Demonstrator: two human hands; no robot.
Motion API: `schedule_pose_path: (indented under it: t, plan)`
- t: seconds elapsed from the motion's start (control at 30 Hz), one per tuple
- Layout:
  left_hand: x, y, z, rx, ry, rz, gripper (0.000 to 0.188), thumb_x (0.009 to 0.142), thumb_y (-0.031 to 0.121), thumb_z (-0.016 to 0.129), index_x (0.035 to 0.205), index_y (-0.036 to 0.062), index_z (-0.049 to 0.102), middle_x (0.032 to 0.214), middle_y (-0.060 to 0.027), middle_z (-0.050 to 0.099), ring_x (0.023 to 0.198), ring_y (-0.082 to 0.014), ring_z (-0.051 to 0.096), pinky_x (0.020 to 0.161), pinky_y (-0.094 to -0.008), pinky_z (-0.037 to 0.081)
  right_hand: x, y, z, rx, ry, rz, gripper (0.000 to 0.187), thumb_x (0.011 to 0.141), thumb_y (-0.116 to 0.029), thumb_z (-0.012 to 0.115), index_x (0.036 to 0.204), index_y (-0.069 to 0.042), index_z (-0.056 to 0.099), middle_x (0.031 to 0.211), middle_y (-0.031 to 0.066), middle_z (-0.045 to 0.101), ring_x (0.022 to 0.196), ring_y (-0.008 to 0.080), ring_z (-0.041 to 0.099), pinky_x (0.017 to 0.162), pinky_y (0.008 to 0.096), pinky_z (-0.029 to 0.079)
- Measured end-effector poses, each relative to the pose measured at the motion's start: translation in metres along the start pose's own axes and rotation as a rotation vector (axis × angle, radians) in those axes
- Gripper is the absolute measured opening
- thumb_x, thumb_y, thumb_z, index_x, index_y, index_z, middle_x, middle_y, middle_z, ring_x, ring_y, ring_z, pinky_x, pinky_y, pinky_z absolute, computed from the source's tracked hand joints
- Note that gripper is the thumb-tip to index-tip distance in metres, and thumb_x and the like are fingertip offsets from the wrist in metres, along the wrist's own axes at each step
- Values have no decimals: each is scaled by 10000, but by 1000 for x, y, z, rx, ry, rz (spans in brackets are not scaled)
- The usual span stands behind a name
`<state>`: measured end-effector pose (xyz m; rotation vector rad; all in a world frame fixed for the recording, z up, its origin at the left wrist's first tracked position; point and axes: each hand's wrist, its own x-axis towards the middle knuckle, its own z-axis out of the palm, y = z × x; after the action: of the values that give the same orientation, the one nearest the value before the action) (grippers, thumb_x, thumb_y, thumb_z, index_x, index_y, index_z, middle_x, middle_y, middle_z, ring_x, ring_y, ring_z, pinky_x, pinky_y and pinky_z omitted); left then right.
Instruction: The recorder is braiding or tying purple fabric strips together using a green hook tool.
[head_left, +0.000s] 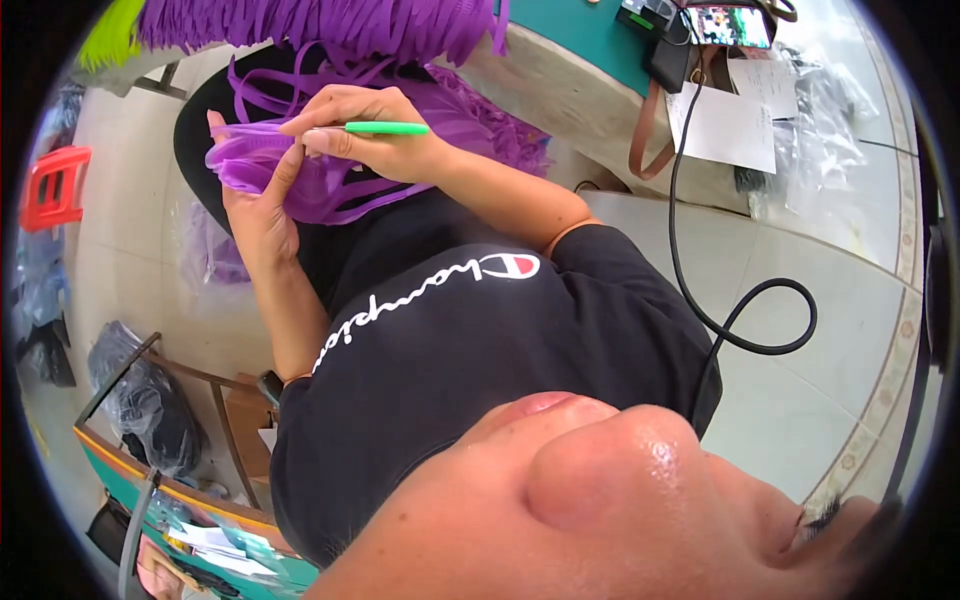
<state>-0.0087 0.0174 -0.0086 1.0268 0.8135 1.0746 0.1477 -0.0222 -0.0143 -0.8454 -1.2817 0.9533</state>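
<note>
Gathered into a soft fold, the thin purple strips (236,172) sit in the left hand (258,205) in front of the person's body, their glossy, slightly sheer layers overlapping like petals. That hand is curled round the fold, its thumb raised toward the other hand. The right hand (365,130) grips a slim tool (388,128) narrowly between thumb and fingers; its smooth, bright green handle points away from the fold, while a thin shaft shows just beside the fingertips, the tip too small to make out. Around both hands, more flat purple ribbons loop and trail, leading to a crinkled, ruffled purple heap (500,135) behind the right wrist. Farther off hangs a dense purple fringe (330,22), cut into narrow tongues, with a lime-green fringe (108,35) beside it. Beyond the right forearm, a brown strap (648,130) curves near creased white papers (725,130) and crumpled clear plastic (820,165), and a rubbery black cable (765,348) bends into a loop. Well apart, on the opposite side, stands a red plastic stool (58,188)
</note>
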Motion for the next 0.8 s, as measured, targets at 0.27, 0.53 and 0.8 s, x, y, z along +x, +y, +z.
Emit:
schedule_pose_path:
  t: [0.27, 0.53, 0.8]
  plan:
    - [1, -7, -10, -52, -9, 45, 939, 727, -71, 726, 1465, 12, 151, 1289, -69, 436, 1109, -142, 491, 965, -286, 400, 1, 12, 8, 144, 141, 78, 84, 954, -71, 484, 933, 10, 475, 850, 119, 622, 714, 124, 600, 668, 254, 501]
    - [-1, 5, -4, -152, 26, 71, 912, 739, -55, 729, 1454, 5, 165, 1030, -101, 613, 903, -161, 625, 837, -284, 504, 6, 15, 13, 113, 204, 18, 120, 914, -83, 587, 943, 30, 559, 884, 92, 636, 723, 109, 599, 638, 204, 466]
    - [1, 5, -6, -170, 11, 62, 909, 744, -53, 726, 1450, -8, 155, 1005, -113, 630, 904, -166, 631, 836, -285, 507, 7, 13, 14, 15, 217, 47, 140, 928, -125, 569, 921, 14, 548, 906, 139, 656, 724, 141, 612, 698, 247, 496]
